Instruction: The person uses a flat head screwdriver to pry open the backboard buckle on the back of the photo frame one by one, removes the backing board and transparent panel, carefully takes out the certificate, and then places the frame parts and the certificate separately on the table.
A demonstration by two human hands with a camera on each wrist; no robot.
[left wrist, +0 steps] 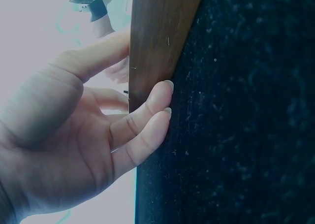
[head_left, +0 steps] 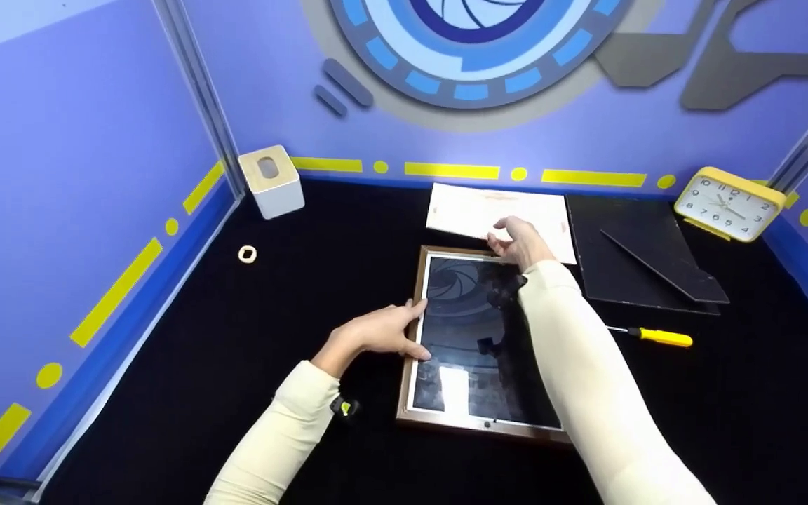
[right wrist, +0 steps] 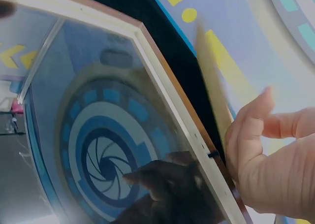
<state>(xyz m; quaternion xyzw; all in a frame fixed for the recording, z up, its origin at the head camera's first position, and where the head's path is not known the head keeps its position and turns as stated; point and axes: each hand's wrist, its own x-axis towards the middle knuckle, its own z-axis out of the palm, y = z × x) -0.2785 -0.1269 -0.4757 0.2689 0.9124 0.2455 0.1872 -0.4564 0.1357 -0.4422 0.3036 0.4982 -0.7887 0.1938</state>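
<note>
A brown wooden picture frame (head_left: pixel 411 365) with a white inner lip and a glass pane lies on the black table. My left hand (head_left: pixel 379 330) grips its left side, thumb on the lip. In the left wrist view, fingertips (left wrist: pixel 160 98) of that hand touch the wood's underside edge. Beyond the far side of the frame, my right hand (head_left: pixel 520 242) is over the near edge of a white board (head_left: pixel 467 207). In the right wrist view, its bent fingers lie against the tan edge of the board (right wrist: pixel 214 86); nothing shows between thumb and fingers.
A black backing board (head_left: pixel 621 231) with a stand flap (head_left: pixel 677 273) lies at right. Near it are a yellow-handled screwdriver (head_left: pixel 663 338) and a yellow clock (head_left: pixel 726 203). At left stand a tissue box (head_left: pixel 278 193) and a small wooden ring (head_left: pixel 243 259). Walls enclose the table.
</note>
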